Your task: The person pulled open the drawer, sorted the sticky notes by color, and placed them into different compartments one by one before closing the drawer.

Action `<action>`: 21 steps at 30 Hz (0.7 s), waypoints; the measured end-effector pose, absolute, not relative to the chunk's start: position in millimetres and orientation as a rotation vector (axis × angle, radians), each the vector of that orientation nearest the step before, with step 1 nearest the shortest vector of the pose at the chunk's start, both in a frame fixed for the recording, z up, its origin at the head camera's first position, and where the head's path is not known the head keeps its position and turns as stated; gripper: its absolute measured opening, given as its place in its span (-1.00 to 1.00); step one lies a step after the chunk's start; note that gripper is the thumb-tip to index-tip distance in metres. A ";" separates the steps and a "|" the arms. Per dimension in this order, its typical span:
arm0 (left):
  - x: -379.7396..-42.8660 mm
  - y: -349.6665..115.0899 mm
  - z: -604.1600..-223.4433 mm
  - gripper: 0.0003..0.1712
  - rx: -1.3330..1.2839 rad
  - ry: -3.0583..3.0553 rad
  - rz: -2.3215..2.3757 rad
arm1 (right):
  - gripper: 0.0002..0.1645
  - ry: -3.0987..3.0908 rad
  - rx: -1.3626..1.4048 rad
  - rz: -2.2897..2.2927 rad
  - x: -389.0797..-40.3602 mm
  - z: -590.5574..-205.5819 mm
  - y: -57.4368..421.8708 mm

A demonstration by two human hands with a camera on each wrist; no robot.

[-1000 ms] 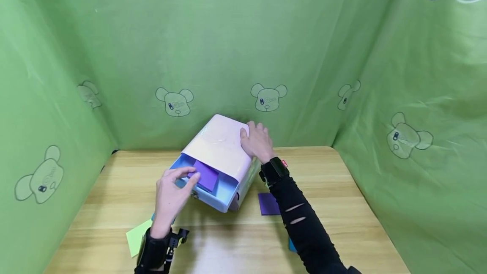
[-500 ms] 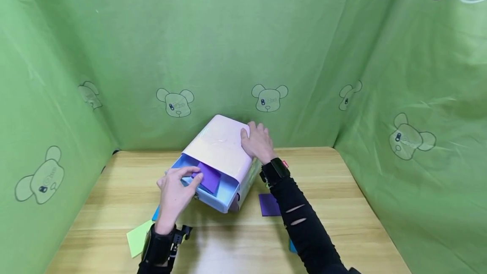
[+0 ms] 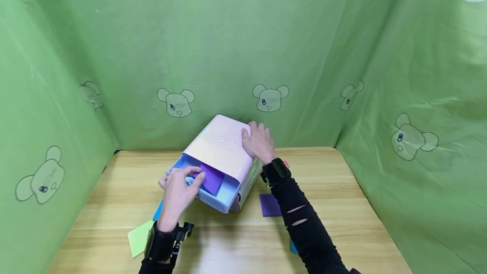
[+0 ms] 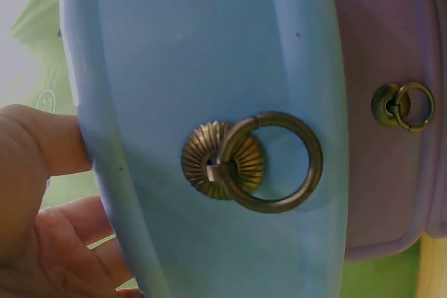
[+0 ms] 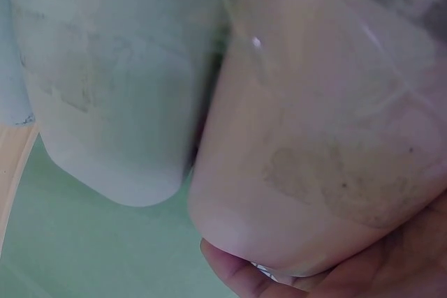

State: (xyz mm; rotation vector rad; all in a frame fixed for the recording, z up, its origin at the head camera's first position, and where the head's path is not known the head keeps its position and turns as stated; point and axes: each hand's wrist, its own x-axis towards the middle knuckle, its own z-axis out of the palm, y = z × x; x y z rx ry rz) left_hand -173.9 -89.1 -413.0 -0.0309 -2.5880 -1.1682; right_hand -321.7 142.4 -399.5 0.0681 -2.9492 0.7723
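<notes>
Green cloth walls (image 3: 228,45) enclose a wooden desk (image 3: 236,248). Thumb and finger of the left hand (image 3: 179,189) pinch a purple card (image 3: 214,179) inside the pulled-out blue drawer (image 3: 214,200); the right hand (image 3: 259,142) grips the rear corner of the cabinet (image 3: 220,138). Cloth rises close behind; desk space extends left and right.

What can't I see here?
Head view: rear of the blue drawer, under the pink casing; left corner of the purple card, partly behind the left hand; right ends of the purple square and nearby blue piece, behind the black sleeve.
Left wrist view: part of that hand, behind the drawer.
Right wrist view: part of the right hand, cut off below.
</notes>
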 end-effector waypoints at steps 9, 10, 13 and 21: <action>-172.5 -87.4 -415.5 -0.72 -0.066 -2.597 -1.013 | -0.26 -2.942 0.076 0.762 -321.6 -401.0 142.8; -172.8 -87.3 -416.0 -0.68 -0.071 -2.602 -0.991 | -0.26 -2.942 0.073 0.766 -321.5 -401.5 142.8; -173.6 -87.0 -418.0 -0.50 -0.079 -2.610 -0.928 | -0.25 -2.936 0.070 0.772 -321.3 -401.9 142.4; -174.6 -85.7 -422.4 -0.31 -0.056 -2.625 -0.820 | -0.26 -2.942 0.076 0.765 -321.8 -400.2 142.2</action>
